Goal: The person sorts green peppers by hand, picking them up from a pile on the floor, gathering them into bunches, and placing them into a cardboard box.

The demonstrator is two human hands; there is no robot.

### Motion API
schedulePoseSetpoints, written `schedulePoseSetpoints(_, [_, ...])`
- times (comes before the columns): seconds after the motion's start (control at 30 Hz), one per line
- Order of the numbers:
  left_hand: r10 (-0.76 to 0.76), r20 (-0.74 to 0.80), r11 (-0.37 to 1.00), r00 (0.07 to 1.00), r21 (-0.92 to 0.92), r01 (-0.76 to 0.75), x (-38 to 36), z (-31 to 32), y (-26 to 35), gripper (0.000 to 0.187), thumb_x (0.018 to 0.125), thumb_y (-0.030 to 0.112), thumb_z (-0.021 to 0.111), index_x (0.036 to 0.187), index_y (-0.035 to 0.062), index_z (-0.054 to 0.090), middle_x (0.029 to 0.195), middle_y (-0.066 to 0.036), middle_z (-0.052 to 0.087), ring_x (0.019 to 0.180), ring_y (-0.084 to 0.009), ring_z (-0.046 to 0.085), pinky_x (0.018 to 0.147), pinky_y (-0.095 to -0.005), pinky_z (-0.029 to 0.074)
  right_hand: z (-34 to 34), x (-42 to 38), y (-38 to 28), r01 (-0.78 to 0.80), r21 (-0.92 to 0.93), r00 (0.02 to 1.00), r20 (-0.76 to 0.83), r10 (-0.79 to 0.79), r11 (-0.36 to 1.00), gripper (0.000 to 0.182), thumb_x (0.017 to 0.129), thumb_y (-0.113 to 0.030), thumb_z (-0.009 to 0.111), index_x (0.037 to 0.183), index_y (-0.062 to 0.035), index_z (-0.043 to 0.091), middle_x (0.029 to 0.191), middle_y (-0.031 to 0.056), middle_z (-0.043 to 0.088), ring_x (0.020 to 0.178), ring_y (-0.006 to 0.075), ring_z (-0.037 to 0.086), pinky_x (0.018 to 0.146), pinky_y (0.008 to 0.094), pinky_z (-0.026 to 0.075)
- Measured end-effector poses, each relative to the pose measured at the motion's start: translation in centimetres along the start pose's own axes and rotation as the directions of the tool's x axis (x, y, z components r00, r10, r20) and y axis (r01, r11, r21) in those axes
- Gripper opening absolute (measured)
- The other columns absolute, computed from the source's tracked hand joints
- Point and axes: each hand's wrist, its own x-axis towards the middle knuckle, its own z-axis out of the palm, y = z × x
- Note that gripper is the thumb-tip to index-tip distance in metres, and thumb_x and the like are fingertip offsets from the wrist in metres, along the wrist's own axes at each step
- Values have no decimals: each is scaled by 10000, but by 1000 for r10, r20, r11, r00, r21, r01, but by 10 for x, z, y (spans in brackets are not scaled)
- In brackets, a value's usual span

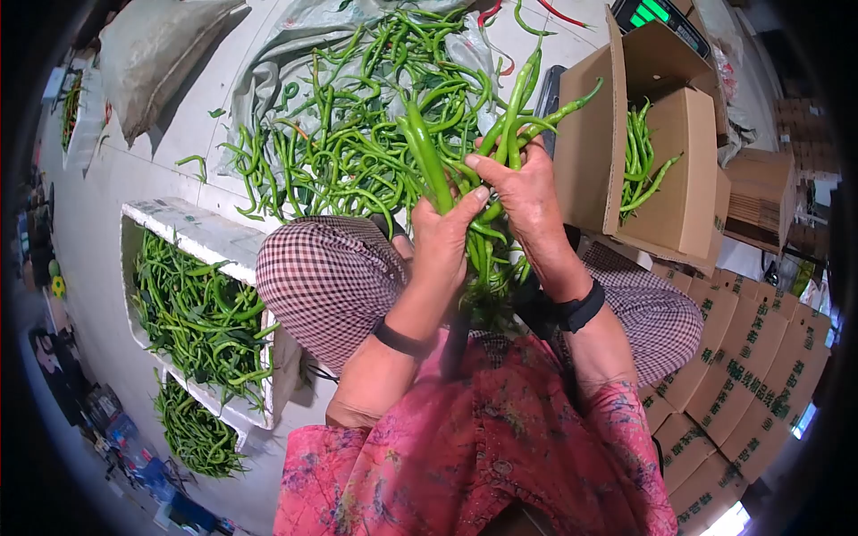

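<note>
Long green chili peppers (pixel 424 154) stick up from my left hand (pixel 440 239), whose thumb presses against them. Close beside it, my right hand (pixel 529 198) grips another bunch of green chili peppers (pixel 516 107), with tips pointing up and to the right. The two hands nearly meet above my lap, thumbs towards each other. Below and between them, more green peppers (pixel 483 255) show, partly hidden by my wrists. Just beyond lies a large loose pile of green chili peppers (pixel 357 152) on a plastic sheet (pixel 268 76).
At the right stands an open cardboard box (pixel 576 147) with some green peppers inside, near a scale with a green display (pixel 650 12). White foam boxes (pixel 192 223) full of peppers stand at the left. A stuffed sack (pixel 147 58) is upper left; printed cartons (pixel 742 357) lie lower right.
</note>
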Motion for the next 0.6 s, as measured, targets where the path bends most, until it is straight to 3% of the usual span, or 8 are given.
schedulePoseSetpoints(0.13, [52,-22,998,998,46,-51,4,-6,-3,214,867,52,656,1061,-5,584,995,-40,617,851,-109,593,787,-265,488,3,0,1,-42,58,999,-9,43,997,311,787,-31,699,1041,16,525,943,92,598,812,170,617,766,314,522])
schedulePoseSetpoints(0.2, [28,-36,998,999,57,-26,6,-8,-4,272,892,93,649,1134,-13,587,1065,-72,641,909,-131,568,835,-280,456,2,3,0,-202,343,979,54,195,918,318,816,2,640,1094,23,487,958,108,581,858,213,614,799,353,522])
schedulePoseSetpoints(0.23, [28,-36,998,999,56,-26,5,-9,-3,272,892,93,649,1134,-13,587,1065,-72,641,909,-131,568,835,-280,456,2,6,2,-202,341,979,54,195,918,318,816,2,640,1094,23,487,958,108,581,858,213,614,799,353,522])
schedulePoseSetpoints(0.3, [112,-138,993,984,-28,-117,5,-6,2,253,925,139,615,1123,-13,578,1105,-97,649,934,-133,564,867,-282,439,2,15,9,-39,389,995,-72,73,920,338,836,46,580,1145,29,445,955,115,567,921,247,619,826,367,519])
schedulePoseSetpoints(0.33, [142,-170,988,975,87,-129,1,-8,11,249,940,147,593,1130,-6,546,1114,-119,657,968,-124,553,891,-271,422,-2,23,10,-48,399,990,-106,98,916,363,854,55,558,1193,33,429,1025,154,587,1000,264,611,875,374,507])
schedulePoseSetpoints(0.37, [263,-141,964,955,91,-252,1,-8,16,242,946,152,592,1102,-10,503,1116,-201,641,947,-209,618,823,-332,505,-10,28,9,-45,397,989,-111,97,917,363,854,55,558,1193,33,429,1025,154,587,1000,264,611,875,374,507])
schedulePoseSetpoints(0.47, [280,-159,957,947,-33,-288,-8,-5,33,245,952,163,587,1120,18,483,971,-148,644,799,-206,632,755,-358,526,-31,39,-14,-158,536,987,75,140,830,351,882,52,539,1220,66,445,1198,240,566,1068,327,594,973,417,474])
schedulePoseSetpoints(0.6, [216,-187,975,958,-11,-222,-5,-19,33,232,948,147,588,1122,24,498,875,-92,608,730,-162,597,668,-299,524,-49,41,-45,-268,693,960,255,120,669,379,887,42,528,1257,76,452,1146,214,596,1159,348,557,1037,455,432])
